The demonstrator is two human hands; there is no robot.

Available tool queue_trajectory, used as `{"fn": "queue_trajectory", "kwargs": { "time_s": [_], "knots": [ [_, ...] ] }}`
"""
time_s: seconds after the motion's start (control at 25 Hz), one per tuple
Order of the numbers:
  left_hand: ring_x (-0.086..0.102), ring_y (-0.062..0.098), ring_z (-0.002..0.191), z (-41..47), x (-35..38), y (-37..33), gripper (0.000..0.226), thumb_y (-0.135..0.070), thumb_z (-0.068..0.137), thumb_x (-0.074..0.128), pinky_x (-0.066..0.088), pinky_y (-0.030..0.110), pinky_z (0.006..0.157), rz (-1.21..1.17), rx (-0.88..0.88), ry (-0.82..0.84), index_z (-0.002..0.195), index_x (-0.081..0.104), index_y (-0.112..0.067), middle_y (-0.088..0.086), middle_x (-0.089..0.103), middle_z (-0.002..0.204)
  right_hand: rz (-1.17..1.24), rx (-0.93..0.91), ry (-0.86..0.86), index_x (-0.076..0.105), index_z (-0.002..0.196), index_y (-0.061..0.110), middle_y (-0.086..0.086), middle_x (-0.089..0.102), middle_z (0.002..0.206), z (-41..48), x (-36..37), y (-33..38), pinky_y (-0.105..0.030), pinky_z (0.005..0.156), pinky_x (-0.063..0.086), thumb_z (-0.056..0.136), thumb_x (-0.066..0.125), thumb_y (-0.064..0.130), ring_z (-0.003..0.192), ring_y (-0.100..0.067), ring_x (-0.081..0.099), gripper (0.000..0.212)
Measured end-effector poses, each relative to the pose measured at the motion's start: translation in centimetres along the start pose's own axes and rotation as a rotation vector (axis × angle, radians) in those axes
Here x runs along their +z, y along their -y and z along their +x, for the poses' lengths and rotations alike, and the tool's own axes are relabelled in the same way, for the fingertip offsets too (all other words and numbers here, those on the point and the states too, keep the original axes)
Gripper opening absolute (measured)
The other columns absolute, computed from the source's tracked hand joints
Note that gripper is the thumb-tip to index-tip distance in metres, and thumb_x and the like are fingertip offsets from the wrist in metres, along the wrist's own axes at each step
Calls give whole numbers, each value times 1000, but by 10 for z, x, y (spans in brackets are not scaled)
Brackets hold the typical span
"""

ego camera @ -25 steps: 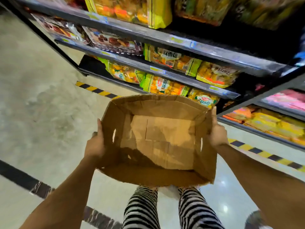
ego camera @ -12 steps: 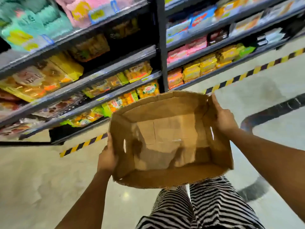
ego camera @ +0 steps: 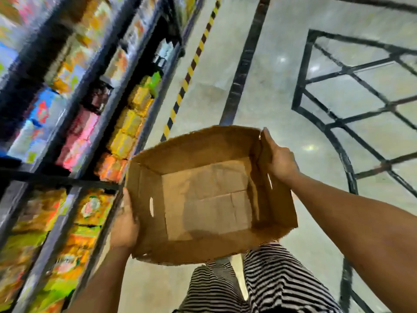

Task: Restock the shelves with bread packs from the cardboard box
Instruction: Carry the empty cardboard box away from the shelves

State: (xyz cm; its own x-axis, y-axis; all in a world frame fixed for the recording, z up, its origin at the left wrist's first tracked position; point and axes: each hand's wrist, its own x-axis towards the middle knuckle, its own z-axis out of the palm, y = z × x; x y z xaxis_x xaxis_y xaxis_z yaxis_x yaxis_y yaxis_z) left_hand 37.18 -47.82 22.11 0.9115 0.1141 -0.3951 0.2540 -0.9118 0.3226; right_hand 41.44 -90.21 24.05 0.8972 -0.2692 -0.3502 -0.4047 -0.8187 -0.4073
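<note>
Carrying an empty box (ego camera: 207, 199) goes best with a firm hold on both sides, so it sits flat and does not bump the shelves (ego camera: 74, 123). The left hand (ego camera: 125, 224) grips the left wall of the box near the low corner. The right hand (ego camera: 281, 162) grips the far top corner of the right wall, with the thumb along the rim. The box is up in the air in front of the person, above the striped trousers (ego camera: 270, 281) and just beside the shelves on the left. Inside the box there is only bare brown card, with no packs in it. So the filling job looks about done, and the box probably needs to be put away somewhere. The shelves hold many bright packs (ego camera: 129, 123), yellow, orange, pink and green, but they are too blurry to tell which ones are bread. A yellow and black stripe (ego camera: 189, 71) runs along the floor (ego camera: 277, 86) by the shelves.
</note>
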Motion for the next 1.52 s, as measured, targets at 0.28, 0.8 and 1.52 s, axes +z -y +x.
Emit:
{"fn": "queue_trajectory", "kwargs": {
  "time_s": [0.28,0.8,1.52],
  "knots": [
    [64,45,97,108,36,-202,101,-4,83,58,50,44,75,144,305,121,153,-9,-29,29,60,121,32,288,-79,-4,151,39,-6,48,62,45,-98,-152,-28,54,39,92,49,3,52,-14,48,88],
    [53,33,54,281,72,-467,104,-3,84,56,43,37,52,387,658,283,151,-18,-33,13,56,62,-66,641,-66,-20,150,27,-17,67,91,124,-173,-267,-36,58,49,85,49,3,68,-31,59,98],
    [59,33,69,201,248,-876,93,-9,90,53,53,47,70,593,1240,458,150,-10,-43,19,66,91,250,1301,-324,-10,152,26,-16,51,77,19,-222,-470,-37,61,44,94,44,0,69,-33,60,84]
  ]
}}
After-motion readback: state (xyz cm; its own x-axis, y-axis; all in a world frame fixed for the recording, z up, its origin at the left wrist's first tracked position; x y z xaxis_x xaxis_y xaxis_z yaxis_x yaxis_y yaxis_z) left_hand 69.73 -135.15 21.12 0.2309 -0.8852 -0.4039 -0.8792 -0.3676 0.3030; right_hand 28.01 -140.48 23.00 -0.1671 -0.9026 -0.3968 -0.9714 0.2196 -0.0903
